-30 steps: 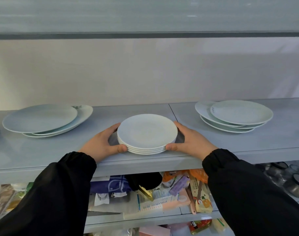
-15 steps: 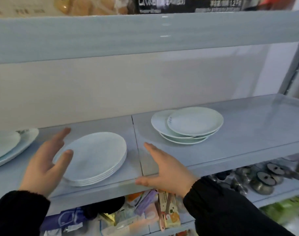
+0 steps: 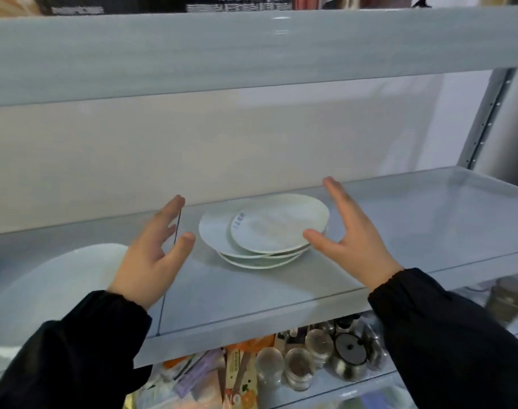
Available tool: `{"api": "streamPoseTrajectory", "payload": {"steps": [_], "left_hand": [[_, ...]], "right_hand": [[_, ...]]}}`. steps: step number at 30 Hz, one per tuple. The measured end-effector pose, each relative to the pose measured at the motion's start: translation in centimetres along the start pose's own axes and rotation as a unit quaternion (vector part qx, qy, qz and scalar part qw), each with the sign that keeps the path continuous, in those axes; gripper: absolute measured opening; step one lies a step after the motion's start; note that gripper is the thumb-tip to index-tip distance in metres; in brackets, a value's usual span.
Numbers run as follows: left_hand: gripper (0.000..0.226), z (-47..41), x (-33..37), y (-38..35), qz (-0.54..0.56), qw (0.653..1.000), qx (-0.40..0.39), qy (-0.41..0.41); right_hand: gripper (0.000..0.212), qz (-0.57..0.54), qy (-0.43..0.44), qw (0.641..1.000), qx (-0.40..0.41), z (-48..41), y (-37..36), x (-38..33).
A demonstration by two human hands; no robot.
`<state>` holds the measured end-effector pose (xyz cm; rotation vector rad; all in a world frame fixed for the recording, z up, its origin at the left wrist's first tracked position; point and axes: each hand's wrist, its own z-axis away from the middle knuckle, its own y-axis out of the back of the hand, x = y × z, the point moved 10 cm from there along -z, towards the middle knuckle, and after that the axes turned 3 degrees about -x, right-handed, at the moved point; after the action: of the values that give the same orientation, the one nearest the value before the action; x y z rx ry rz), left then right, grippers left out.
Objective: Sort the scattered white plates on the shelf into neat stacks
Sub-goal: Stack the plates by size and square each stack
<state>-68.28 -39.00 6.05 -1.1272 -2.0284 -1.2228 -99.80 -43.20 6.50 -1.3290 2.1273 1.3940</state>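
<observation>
Both hands are up over the shelf, palms facing each other, fingers straight and spread, holding nothing. The left hand [image 3: 151, 255] hangs just left of a loose pile of white plates [image 3: 269, 228]. The right hand [image 3: 355, 237] is just right of the pile, thumb at a plate's rim, though I cannot tell whether it touches. The pile sits between them on the grey shelf [image 3: 429, 219], its plates slid off-centre, one showing a printed label. Further left, near the front edge, a tidier stack of plates [image 3: 54, 287] lies partly behind the black left sleeve [image 3: 68, 349]. Below, a lower shelf holds glass jars [image 3: 299, 367] and coloured packets [image 3: 204, 376].
</observation>
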Motion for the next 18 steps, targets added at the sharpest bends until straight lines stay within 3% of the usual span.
{"api": "streamPoseTrajectory", "payload": {"steps": [4,11,15,18], "left_hand": [[0.060,-1.5,-2.5,-3.4,0.013,0.997,0.017,0.069],[0.067,-2.4,-6.4,-3.9,0.001,0.990,0.054,0.131],[0.047,-2.7,-6.7,-3.8,-0.066,0.988,0.041,0.130],[0.046,-3.0,-7.3,-4.0,-0.086,0.987,0.019,0.135]], "right_hand": [[0.085,-0.049,-0.080,0.996,-0.008,-1.4,0.5,5.4],[0.084,-0.094,-0.130,0.986,-0.047,-2.0,-1.5,10.2],[0.055,-0.104,-0.098,0.988,-0.060,-2.5,-1.8,10.0],[0.037,-0.131,-0.091,0.986,-0.058,-2.5,-1.8,9.8]]}}
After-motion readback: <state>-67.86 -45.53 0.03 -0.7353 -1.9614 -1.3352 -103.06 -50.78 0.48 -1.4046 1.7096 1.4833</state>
